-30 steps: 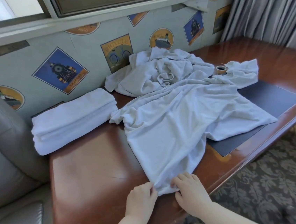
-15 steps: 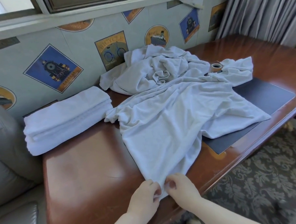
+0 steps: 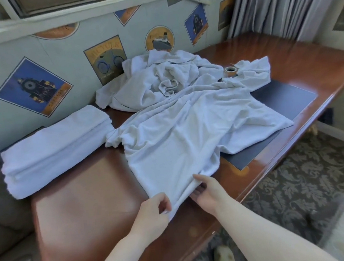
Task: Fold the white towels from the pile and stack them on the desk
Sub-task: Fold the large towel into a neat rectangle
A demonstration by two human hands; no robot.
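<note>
both hands (image 3: 180, 201) apparently pinch towel (image 3: 180, 142) edge.

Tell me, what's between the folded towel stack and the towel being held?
Only bare desk wood separates the folded stack from the spread towel that both hands hold, seen in the head view.

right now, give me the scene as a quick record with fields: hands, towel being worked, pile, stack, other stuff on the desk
left hand: pinches the near corner of the spread towel
right hand: grips the same near edge, thumb on top, fingers under
spread towel: lies rumpled and unfolded across the desk, its right part over the dark desk mat
pile: crumpled white towels at the back by the wall
folded stack: on the desk's left end
tape roll: among the towels at the back right
</note>
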